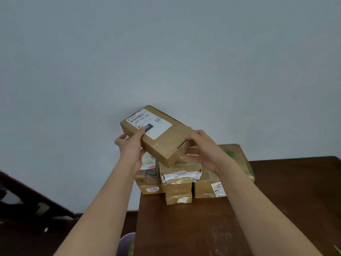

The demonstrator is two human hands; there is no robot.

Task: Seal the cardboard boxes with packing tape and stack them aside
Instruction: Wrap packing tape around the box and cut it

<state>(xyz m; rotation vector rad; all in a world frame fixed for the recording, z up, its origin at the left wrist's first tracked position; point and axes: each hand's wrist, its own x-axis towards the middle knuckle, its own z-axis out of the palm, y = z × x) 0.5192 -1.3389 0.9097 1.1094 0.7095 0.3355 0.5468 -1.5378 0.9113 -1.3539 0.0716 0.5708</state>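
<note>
I hold one box point(156, 134) up off the stack with both hands: my left hand point(130, 146) grips its near-left side, thumb on the white label point(149, 126), and my right hand point(202, 151) curls its fingers round the near-right end. Under it I count about five taped boxes point(178, 182) piled at the far-left corner of the brown surface point(276, 209), against the wall point(166, 52).
</note>
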